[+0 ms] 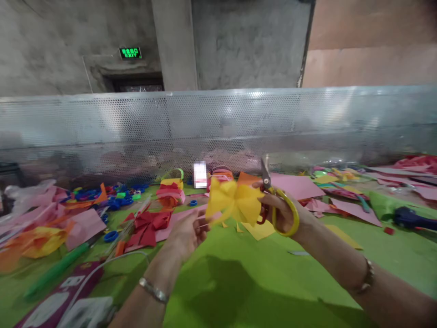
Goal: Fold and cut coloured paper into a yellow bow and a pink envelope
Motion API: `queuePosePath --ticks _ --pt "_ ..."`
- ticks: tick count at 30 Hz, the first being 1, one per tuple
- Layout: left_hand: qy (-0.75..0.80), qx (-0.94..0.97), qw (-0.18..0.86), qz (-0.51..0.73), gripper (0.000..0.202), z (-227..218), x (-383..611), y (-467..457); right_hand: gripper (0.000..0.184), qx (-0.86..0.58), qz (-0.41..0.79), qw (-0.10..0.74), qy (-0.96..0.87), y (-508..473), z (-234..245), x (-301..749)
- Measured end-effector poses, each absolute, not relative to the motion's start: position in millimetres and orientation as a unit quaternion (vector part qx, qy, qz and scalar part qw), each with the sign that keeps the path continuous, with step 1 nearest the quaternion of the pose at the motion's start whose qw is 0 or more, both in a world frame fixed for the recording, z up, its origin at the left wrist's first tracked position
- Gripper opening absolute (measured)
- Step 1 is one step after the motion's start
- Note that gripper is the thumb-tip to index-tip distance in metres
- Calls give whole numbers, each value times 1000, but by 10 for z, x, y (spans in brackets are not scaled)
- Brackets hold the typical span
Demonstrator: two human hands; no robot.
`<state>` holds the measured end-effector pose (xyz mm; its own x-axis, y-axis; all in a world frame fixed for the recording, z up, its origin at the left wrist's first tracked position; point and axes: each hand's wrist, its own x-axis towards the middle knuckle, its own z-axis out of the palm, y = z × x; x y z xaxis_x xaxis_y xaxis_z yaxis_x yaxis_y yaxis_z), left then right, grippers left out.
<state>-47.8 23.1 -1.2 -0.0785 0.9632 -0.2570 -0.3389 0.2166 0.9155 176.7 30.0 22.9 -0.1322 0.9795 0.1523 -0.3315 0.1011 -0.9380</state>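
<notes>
Yellow bow (235, 200): up in the air between the two hands, above the green tabletop (232, 296). Looks like folded paper or thin sheet; slightly blurred, so material can't be confirmed.

Left hand (187, 234): fingers curled, pinching the bow's lower left edge. Right hand (282, 209): fingertips at the bow's right edge, same hand gripping the scissors (266, 181). Scissors have yellow handle loops, blades pointing up; can't tell if the blades are fully closed. Bracelet (153, 290) on left wrist, bangle (368, 275) on right.

Below the bow: yellow scrap (260, 231) flat on the tabletop, smaller bits beside it. Pink sheet (297, 186) beyond the right hand. Red bow (146, 228) left of the left hand, blue ring (110, 236) near it. Purple package (61, 296) at near left, green stick (58, 269) just beyond.

Farther back: perforated metal panel (218, 118) across the full width, concrete wall (249, 45) behind, lit exit sign (130, 53) upper left.
</notes>
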Motion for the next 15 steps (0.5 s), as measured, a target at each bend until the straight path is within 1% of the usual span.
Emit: queuePosePath --ticks 2,5,7,9,11,15 --pt "514 339 610 499 14 -91 -346 217 30 -338 569 603 -445 330 202 1728" --pt "478 404 647 435 30 -166 -74 62 31 -350 578 618 -401 297 139 1617" --pt "388 454 672 438 52 -176 61 -43 32 -358 591 616 -378 240 93 1529" --pt "325 462 688 455 64 -164 121 -87 34 -363 601 612 -365 181 52 1456" --pt "303 421 700 491 64 -154 124 -69 35 -370 604 608 -360 137 18 1409" --pt "331 319 690 560 49 -176 107 10 39 -388 596 599 -367 109 -62 1371"
